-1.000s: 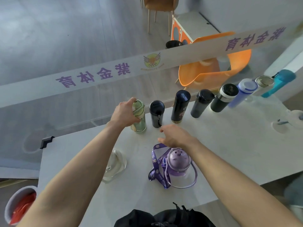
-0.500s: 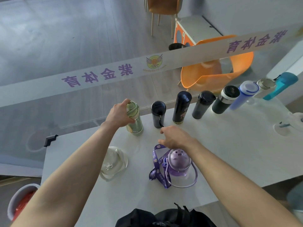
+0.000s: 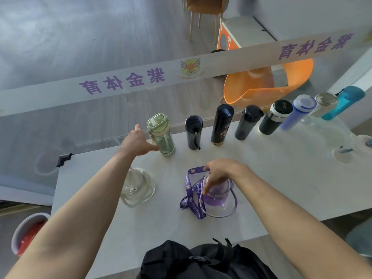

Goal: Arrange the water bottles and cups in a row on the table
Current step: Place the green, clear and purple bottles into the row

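While the left hand (image 3: 138, 143) rests spread beside the green bottle (image 3: 162, 134), right hand (image 3: 220, 174) clamped over the purple bottle (image 3: 216, 195), table (image 3: 281, 178).

Eight bottles (image 3: 220, 124) upright in back row; purple bottle (image 3: 216, 195), clear cup (image 3: 136, 186) nearer.

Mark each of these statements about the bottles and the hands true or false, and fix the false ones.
1. The right hand rests on top of the purple bottle. True.
2. The green bottle lies on its side. False: it stands upright at the left end of the row.
3. The left hand is at the green bottle's side, fingers open. True.
4. The clear bottle stands in the row. False: it sits nearer the person, apart from the row.
5. The purple bottle has a strap. True.
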Tool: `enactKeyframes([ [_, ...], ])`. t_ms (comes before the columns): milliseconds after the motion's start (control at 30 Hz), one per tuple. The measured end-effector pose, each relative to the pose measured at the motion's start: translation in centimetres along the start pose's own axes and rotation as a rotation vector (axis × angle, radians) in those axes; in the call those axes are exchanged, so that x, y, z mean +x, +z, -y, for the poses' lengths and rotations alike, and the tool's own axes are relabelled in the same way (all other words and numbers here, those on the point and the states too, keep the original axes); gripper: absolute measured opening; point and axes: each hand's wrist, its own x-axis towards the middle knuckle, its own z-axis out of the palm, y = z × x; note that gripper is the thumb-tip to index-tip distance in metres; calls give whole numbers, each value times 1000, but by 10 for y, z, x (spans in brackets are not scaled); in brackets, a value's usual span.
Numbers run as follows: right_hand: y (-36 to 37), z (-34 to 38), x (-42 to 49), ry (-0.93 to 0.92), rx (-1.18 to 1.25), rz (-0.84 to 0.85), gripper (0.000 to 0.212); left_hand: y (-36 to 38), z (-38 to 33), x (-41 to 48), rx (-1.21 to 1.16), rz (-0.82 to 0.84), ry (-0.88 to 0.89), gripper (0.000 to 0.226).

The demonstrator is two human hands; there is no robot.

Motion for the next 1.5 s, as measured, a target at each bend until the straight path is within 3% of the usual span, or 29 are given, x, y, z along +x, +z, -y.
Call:
enactKeyframes([
  [100, 14, -2, 0, 19, -69, 48, 126, 6, 25, -13, 36, 84, -58, 130],
  [300, 41, -9, 2, -117, -112, -223, 86, 6, 56, -52, 138, 174, -137, 122],
  [433, 41, -2, -1, -166, -141, -283, 83, 20, 72, -76, 210, 281, -151, 138],
  [533, 41, 11, -3, -185, -137, -289, 81, 33, 80, -84, 184, 233, -110, 135],
  [700, 42, 43, -1, -198, -158, -297, 81, 32, 98, -86, 179, 98, -27, 106],
  [900, 38, 102, 6, -191, -141, -316, 84, -6, 143, -65, 114, -4, 19, 122],
  [1233, 40, 200, 29, -166, -27, -370, 80, -37, 194, -12, 129, 5, 81, 120],
  [1500, 37, 235, 48, -135, 47, -394, 93, -56, 210, 14, 151, 17, 92, 115],
])
